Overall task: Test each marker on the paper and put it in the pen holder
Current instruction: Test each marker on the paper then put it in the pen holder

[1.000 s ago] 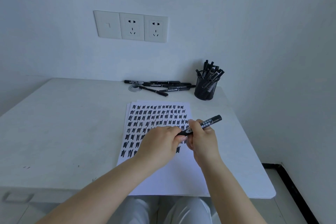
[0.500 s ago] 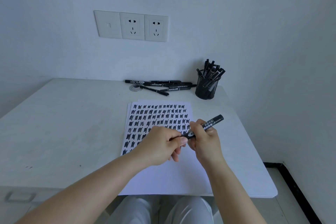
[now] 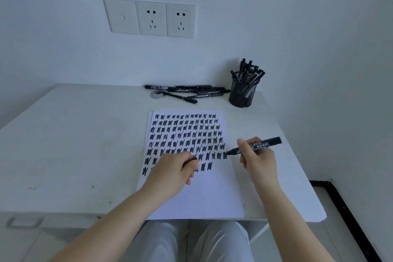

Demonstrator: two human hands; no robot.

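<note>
We're mid-task: black mesh pen holder part-filled, several black markers untested; right hand grips an uncapped black marker, left hand pinches something dark, probably its cap.

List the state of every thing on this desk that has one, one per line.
marker: uncapped, tip at the paper, gripped by the right hand
left hand: curled over the paper, apparently round the cap
paper: upper half covered in test strokes
pen holder: upright, full of markers
loose markers: capped, lying flat
</note>
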